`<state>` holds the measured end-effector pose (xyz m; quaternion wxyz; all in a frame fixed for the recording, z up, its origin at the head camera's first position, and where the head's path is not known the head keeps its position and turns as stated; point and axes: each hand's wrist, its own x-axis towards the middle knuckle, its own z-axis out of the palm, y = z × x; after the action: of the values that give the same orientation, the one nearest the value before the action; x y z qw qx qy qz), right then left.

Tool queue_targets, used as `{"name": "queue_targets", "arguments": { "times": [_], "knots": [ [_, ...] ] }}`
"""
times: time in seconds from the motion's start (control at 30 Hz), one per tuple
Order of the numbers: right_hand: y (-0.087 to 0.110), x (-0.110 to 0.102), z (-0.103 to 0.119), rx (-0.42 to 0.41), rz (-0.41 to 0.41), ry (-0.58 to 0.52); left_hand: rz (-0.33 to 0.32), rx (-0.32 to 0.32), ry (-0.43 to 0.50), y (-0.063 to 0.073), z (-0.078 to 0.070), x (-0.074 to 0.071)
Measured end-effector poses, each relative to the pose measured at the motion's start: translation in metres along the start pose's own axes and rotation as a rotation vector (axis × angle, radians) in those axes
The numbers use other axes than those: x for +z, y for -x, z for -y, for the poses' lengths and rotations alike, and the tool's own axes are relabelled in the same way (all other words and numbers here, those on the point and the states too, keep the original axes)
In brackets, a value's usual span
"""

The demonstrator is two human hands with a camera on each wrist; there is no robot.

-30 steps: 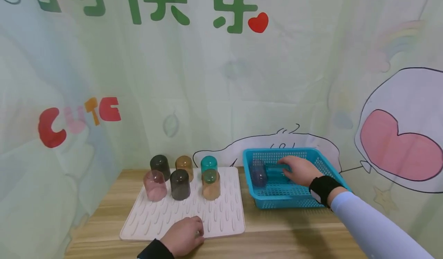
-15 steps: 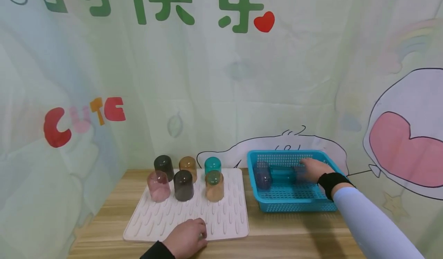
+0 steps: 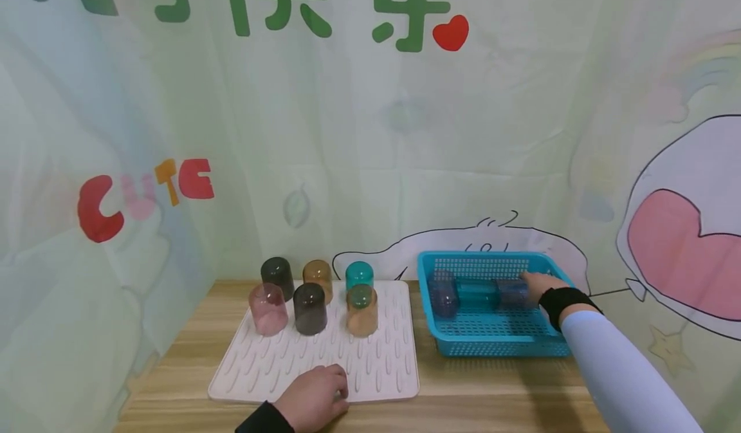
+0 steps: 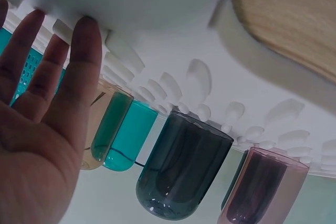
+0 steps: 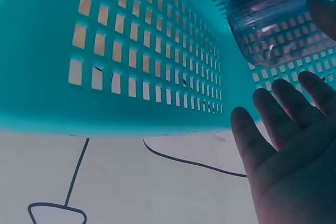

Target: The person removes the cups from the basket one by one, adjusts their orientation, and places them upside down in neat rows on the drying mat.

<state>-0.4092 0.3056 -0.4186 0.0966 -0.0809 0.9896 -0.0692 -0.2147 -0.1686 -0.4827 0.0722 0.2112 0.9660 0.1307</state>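
Observation:
My right hand (image 3: pixel 538 284) reaches into the right end of the teal plastic basket (image 3: pixel 503 346). It is beside a clear bluish cup (image 3: pixel 511 293) that lies on its side. In the right wrist view the fingers extend past this cup, with the thumb near its other side; whether they touch it I cannot tell. A teal cup (image 3: pixel 476 293) and purple cups (image 3: pixel 444 298) lie further left in the basket. My left hand (image 3: pixel 314 394) rests at the front edge of the white ridged mat (image 3: pixel 278 375), fingers loosely bent in the left wrist view, holding nothing.
On the mat several see-through cups stand upside down: a pink cup (image 3: pixel 268 311), dark grey cups (image 3: pixel 310 311), amber cups (image 3: pixel 362 314) and a teal cup (image 3: pixel 359 274). A printed curtain (image 3: pixel 347 130) hangs behind the wooden table (image 3: pixel 451 394).
My right hand has moved right inside the basket, from over the teal cup to the bluish cup at the right end. The left hand stays on the mat's edge. The head view has shifted slightly.

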Motion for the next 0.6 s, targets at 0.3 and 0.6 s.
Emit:
{"name": "queue_targets", "arguments": {
  "times": [0.3, 0.6],
  "knots": [
    [0.0051, 0.0065, -0.0048, 0.040, 0.034, -0.046, -0.003, 0.013, 0.003, -0.0018, -0.0016, 0.0005],
    [0.0075, 0.0018, 0.0003, -0.008, 0.001, 0.101, 0.002, 0.007, 0.006, -0.0028, -0.0027, -0.0022]
  ]
}}
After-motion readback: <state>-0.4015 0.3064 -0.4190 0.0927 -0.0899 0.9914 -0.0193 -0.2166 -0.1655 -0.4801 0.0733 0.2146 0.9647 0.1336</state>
